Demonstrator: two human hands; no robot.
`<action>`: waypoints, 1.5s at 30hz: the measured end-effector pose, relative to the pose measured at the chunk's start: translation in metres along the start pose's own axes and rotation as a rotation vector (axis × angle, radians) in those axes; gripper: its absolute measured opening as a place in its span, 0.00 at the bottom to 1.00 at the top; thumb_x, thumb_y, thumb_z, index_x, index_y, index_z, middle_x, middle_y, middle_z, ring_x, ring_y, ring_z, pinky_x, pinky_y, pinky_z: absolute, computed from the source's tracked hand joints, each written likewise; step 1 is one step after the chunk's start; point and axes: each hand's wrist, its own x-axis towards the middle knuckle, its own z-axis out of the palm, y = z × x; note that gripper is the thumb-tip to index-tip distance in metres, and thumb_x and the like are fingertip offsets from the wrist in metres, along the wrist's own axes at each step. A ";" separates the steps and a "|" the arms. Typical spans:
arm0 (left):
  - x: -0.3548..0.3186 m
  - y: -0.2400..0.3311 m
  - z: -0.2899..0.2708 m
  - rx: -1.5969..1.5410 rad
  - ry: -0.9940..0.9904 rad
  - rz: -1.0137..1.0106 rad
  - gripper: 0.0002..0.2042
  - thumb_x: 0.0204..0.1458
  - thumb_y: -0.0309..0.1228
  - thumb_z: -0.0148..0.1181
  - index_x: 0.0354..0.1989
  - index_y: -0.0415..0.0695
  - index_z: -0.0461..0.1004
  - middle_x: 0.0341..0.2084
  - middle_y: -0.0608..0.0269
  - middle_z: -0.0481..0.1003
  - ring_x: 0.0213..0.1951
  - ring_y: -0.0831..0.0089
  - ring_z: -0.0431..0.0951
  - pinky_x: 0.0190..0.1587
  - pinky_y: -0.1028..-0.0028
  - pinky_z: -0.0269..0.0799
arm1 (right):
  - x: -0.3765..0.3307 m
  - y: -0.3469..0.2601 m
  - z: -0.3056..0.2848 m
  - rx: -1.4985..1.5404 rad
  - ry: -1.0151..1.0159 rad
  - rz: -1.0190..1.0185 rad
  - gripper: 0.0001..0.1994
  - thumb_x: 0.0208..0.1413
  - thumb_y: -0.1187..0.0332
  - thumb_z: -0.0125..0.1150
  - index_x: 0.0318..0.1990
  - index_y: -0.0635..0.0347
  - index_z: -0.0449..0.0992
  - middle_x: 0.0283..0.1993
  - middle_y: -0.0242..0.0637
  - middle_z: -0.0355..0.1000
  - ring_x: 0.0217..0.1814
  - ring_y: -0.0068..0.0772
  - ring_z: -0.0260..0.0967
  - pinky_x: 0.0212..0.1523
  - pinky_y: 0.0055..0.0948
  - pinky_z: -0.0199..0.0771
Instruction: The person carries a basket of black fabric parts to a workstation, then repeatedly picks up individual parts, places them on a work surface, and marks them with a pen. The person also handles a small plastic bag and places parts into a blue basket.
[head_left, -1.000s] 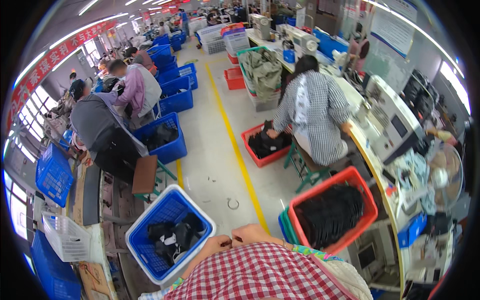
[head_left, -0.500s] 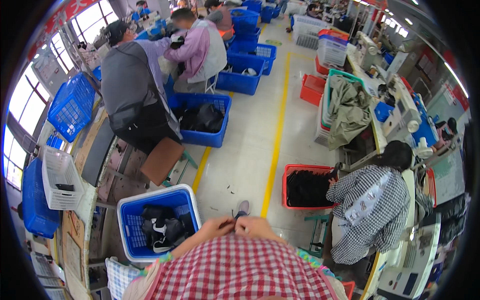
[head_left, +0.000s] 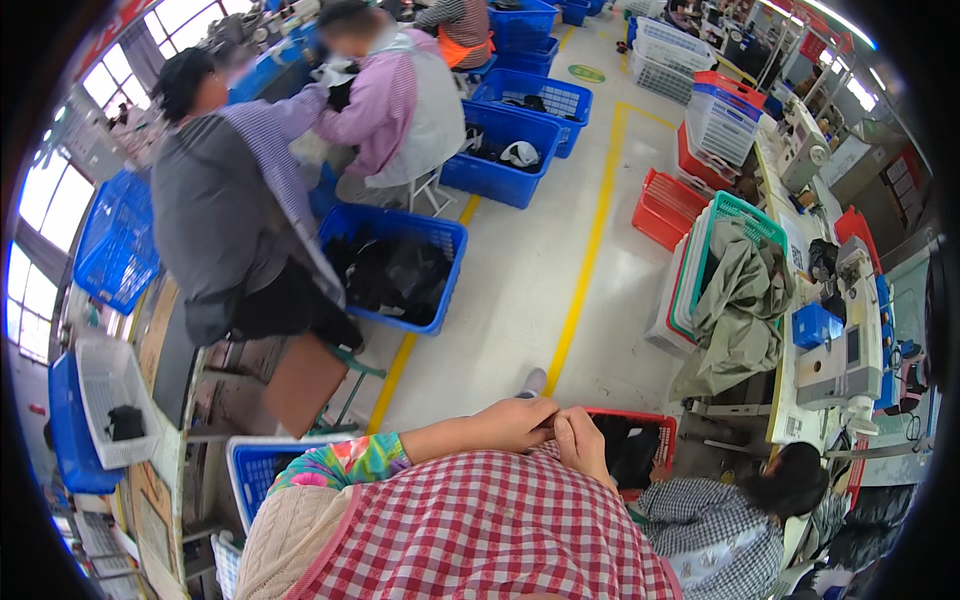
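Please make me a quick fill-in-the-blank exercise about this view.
1. The left grip and right grip are close together near an apron checked white and ____.
2. The stool seat is coloured ____.
3. The grey-green cloth lies to the ____ of the yellow floor lines.

Missing words: red; brown; right.

From head height, the wide fisheye view looks steeply down over the nearby checked apron (head_left: 480, 520) and forward along the workshop aisle (head_left: 500, 330).
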 end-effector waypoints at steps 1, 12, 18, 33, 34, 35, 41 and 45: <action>0.032 -0.006 -0.010 0.009 -0.021 -0.034 0.11 0.59 0.33 0.60 0.45 0.41 0.73 0.36 0.45 0.79 0.39 0.45 0.79 0.41 0.57 0.75 | 0.027 0.018 -0.008 0.042 0.017 -0.012 0.09 0.65 0.65 0.60 0.36 0.61 0.73 0.35 0.45 0.74 0.31 0.47 0.74 0.34 0.36 0.75; 0.338 -0.041 -0.217 0.114 0.062 -0.013 0.09 0.57 0.34 0.65 0.36 0.39 0.78 0.31 0.47 0.80 0.34 0.46 0.79 0.36 0.59 0.75 | 0.415 0.091 -0.111 -0.109 -0.308 -0.101 0.20 0.68 0.51 0.53 0.31 0.57 0.74 0.30 0.43 0.73 0.31 0.49 0.72 0.31 0.40 0.73; 0.467 -0.120 -0.297 -0.363 0.201 -0.337 0.13 0.63 0.33 0.62 0.32 0.35 0.79 0.21 0.65 0.76 0.29 0.84 0.71 0.30 0.74 0.68 | 0.608 0.144 -0.122 0.109 -0.453 -0.066 0.18 0.66 0.52 0.57 0.31 0.57 0.75 0.29 0.42 0.73 0.30 0.47 0.73 0.30 0.38 0.73; 0.987 -0.170 -0.524 -0.200 0.028 0.077 0.05 0.59 0.27 0.63 0.35 0.38 0.76 0.27 0.57 0.77 0.30 0.69 0.76 0.34 0.71 0.71 | 1.027 0.304 -0.278 0.041 -0.083 0.241 0.07 0.59 0.66 0.67 0.38 0.58 0.78 0.33 0.37 0.76 0.32 0.35 0.76 0.32 0.30 0.75; 1.023 -0.177 -0.530 -0.164 0.013 0.048 0.06 0.59 0.28 0.62 0.35 0.38 0.76 0.27 0.57 0.76 0.30 0.69 0.76 0.34 0.71 0.71 | 1.051 0.324 -0.291 0.083 -0.051 0.266 0.07 0.59 0.66 0.67 0.38 0.58 0.78 0.33 0.38 0.76 0.33 0.36 0.76 0.33 0.30 0.75; 1.060 -0.182 -0.536 -0.137 -0.002 0.049 0.06 0.60 0.28 0.62 0.35 0.38 0.75 0.27 0.57 0.76 0.30 0.69 0.76 0.33 0.71 0.71 | 1.077 0.343 -0.304 0.065 -0.059 0.196 0.07 0.59 0.65 0.67 0.38 0.58 0.78 0.34 0.39 0.76 0.34 0.37 0.76 0.34 0.31 0.75; 1.265 -0.176 -0.600 -0.147 -0.002 -0.052 0.09 0.61 0.32 0.60 0.34 0.38 0.72 0.26 0.49 0.74 0.29 0.53 0.75 0.33 0.65 0.71 | 1.269 0.413 -0.415 -0.044 -0.167 0.066 0.10 0.60 0.59 0.64 0.40 0.55 0.77 0.36 0.41 0.78 0.37 0.47 0.77 0.37 0.40 0.77; 1.380 -0.179 -0.655 0.022 0.036 -0.014 0.09 0.63 0.30 0.58 0.34 0.37 0.73 0.24 0.55 0.73 0.27 0.69 0.73 0.32 0.71 0.70 | 1.399 0.441 -0.462 -0.193 -0.259 0.021 0.14 0.62 0.53 0.60 0.40 0.54 0.77 0.37 0.43 0.79 0.39 0.49 0.78 0.38 0.42 0.77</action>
